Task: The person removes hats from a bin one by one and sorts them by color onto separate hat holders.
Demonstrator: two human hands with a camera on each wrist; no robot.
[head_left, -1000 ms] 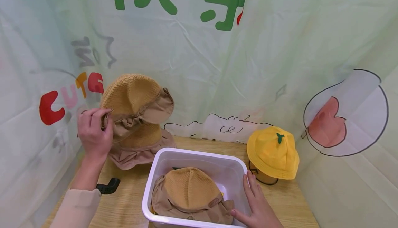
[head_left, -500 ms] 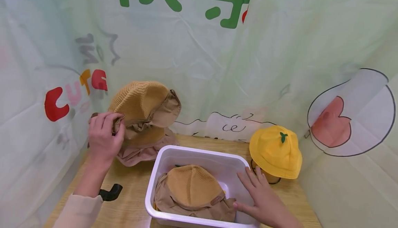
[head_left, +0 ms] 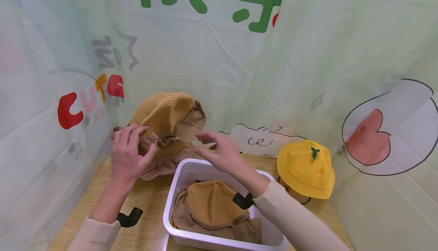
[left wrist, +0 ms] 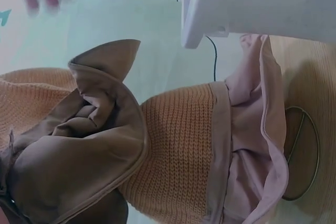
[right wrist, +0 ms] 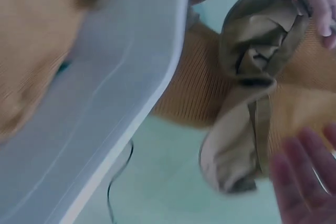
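Note:
My left hand grips the brown ruffled brim of a tan knitted sun hat, thumb on the near side. That hat is held tilted above a second hat of the same kind, which sits on a stand with a wire ring base. My right hand is in the air by the held hat's right brim, fingers loosely bent and apart from it. In the right wrist view, a gap shows between the right fingers and the brim. Another tan hat lies inside a white plastic bin.
A yellow bucket hat with a green sprout sits on a stand to the bin's right. All stand on a wooden table. A printed curtain hangs behind and at both sides.
My right hand has left the bin's right rim and moved up and left to the held hat. My left hand has brought that hat slightly right and down in view.

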